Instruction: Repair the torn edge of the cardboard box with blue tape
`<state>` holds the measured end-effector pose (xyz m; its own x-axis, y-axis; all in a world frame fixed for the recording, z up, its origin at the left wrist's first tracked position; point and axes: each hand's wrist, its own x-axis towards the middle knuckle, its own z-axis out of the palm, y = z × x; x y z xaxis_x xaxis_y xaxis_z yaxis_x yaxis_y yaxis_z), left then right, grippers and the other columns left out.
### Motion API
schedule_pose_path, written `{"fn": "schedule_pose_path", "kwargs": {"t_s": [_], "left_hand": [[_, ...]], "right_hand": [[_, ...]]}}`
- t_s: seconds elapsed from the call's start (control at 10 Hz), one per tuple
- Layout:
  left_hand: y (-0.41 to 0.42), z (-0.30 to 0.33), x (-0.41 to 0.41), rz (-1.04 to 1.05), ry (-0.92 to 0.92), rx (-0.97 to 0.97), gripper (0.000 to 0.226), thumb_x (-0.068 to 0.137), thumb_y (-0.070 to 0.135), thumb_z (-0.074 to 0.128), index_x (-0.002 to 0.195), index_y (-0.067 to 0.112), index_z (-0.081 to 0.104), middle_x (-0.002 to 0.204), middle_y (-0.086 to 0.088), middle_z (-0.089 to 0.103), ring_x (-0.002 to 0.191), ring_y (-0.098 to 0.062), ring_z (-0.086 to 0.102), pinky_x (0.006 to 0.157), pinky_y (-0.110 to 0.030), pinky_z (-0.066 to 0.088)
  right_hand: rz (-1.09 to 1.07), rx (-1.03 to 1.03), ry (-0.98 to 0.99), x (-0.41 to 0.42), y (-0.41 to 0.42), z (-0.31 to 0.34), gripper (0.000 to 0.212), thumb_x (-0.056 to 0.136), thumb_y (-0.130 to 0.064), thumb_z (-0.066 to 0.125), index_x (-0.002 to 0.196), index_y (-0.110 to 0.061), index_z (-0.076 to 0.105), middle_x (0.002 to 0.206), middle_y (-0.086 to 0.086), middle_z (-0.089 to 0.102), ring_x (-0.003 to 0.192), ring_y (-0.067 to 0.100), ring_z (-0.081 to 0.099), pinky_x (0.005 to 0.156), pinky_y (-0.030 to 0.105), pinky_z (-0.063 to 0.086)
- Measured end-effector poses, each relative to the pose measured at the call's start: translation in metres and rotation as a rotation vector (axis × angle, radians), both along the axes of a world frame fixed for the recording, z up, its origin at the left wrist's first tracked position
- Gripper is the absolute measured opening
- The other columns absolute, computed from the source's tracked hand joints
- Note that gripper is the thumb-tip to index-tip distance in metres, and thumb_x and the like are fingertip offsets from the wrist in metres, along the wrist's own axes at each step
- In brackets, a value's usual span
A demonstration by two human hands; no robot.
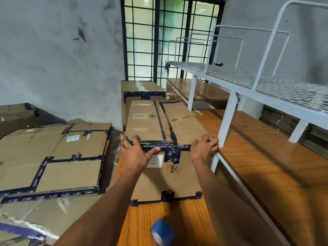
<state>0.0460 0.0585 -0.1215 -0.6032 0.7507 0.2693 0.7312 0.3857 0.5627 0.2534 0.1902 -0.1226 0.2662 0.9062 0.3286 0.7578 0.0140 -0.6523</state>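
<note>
taped cardboard box (165, 121) upright, blue tape roll (163, 232) nearby

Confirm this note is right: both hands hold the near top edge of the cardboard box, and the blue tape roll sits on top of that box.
Not quite. Both the left hand and the right hand do hold the near top edge of the cardboard box, but the blue tape roll lies on the wooden surface below, nearer the camera. The head view shows it.

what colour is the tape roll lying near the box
Blue, with a pale inner core; the tape roll shows best low in the head view.

Tape roll (163, 232) before box (165, 176), on board (266, 166).
</note>
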Motion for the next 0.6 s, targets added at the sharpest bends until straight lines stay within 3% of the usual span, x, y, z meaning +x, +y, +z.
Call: {"fn": "schedule_pose_path", "kwargs": {"t_s": [0.1,0.3,0.4,0.6], "left_hand": [[-0.006,0.004,-0.001,0.001,0.039,-0.09,0.119,0.069,0.104,0.045,0.156,0.026,0.027,0.173,-0.022,0.009,0.157,-0.053,0.019,0.12,-0.066,0.04],[-0.023,0.024,-0.004,-0.034,0.158,-0.228,0.103,0.086,0.092,0.042,0.167,0.032,0.02,0.178,-0.018,0.005,0.162,-0.05,0.0,0.13,-0.067,0.0],[-0.042,0.042,0.007,-0.081,0.231,-0.242,0.099,0.092,0.088,0.036,0.17,0.031,0.015,0.179,-0.013,0.005,0.165,-0.041,-0.006,0.129,-0.067,-0.005],[-0.104,0.079,0.036,-0.101,0.387,-0.08,0.09,0.098,0.084,0.03,0.166,0.024,0.029,0.175,-0.01,0.025,0.165,-0.033,0.011,0.13,-0.068,0.005]], "right_hand": [[0.024,-0.036,-0.016,-0.002,0.0,0.002,0.031,0.104,-0.027,0.055,0.131,-0.011,0.054,0.16,0.019,0.016,0.147,0.051,0.019,0.113,0.061,0.036],[0.151,-0.192,-0.236,0.004,-0.017,0.016,0.042,0.108,-0.044,0.037,0.141,-0.022,0.05,0.17,0.011,0.006,0.154,0.056,-0.013,0.123,0.073,0.007],[0.268,-0.127,-0.299,0.01,-0.046,0.029,0.046,0.109,-0.045,0.036,0.148,-0.024,0.05,0.173,0.008,0.012,0.157,0.049,-0.009,0.126,0.07,-0.001],[0.379,0.132,-0.321,0.026,-0.117,0.058,0.048,0.108,-0.044,0.041,0.144,-0.019,0.058,0.17,0.008,0.028,0.161,0.034,0.001,0.128,0.062,0.005]]}}
